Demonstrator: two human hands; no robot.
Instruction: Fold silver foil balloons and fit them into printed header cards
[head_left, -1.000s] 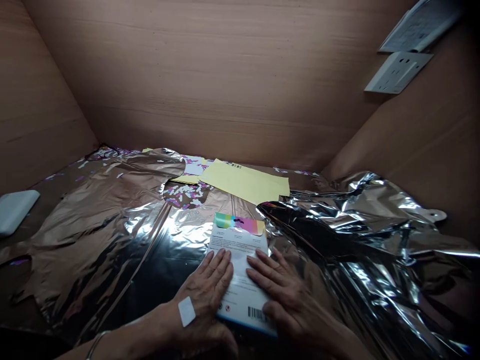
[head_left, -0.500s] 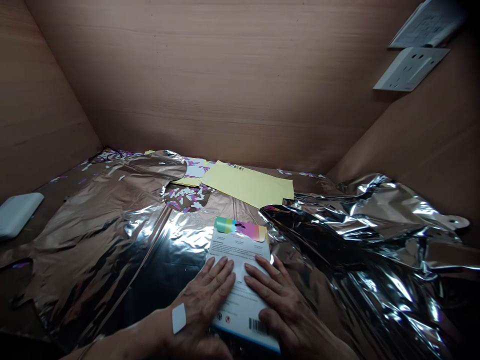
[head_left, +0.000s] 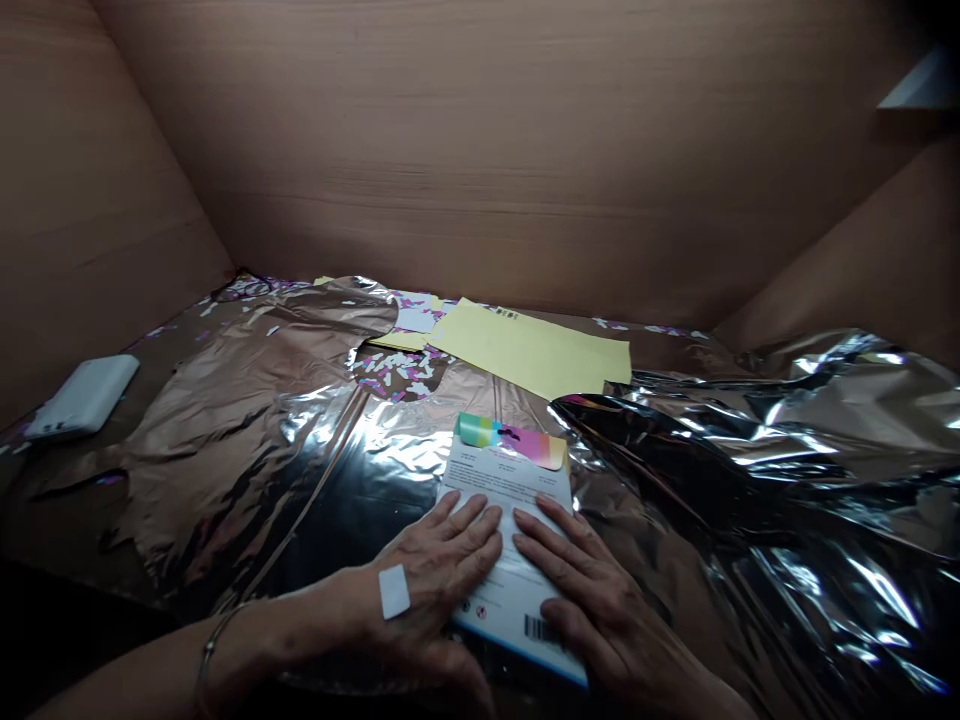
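A flat white printed packet (head_left: 517, 475) with a rainbow-coloured top flap and a barcode lies in front of me on shiny foil sheeting (head_left: 322, 520). My left hand (head_left: 442, 560) rests flat on the packet's left side, fingers stretched out; a white patch sits on the back near the wrist. Across the right side lies my right hand (head_left: 592, 580), its fingers also extended, the thumb beside the barcode. Neither hand grips anything. The palms hide part of the print.
Behind the packet lies a yellow paper sheet (head_left: 532, 350). Small white and purple paper scraps (head_left: 390, 370) are scattered by it. A white plastic device (head_left: 86, 395) stands at the left. Brown panels (head_left: 480, 150) enclose the back and sides. Crumpled foil (head_left: 750, 430) spreads at the right.
The view has turned slightly left, so most things appear further right and the wall socket has left the picture. Both hands stay flat on the packet.
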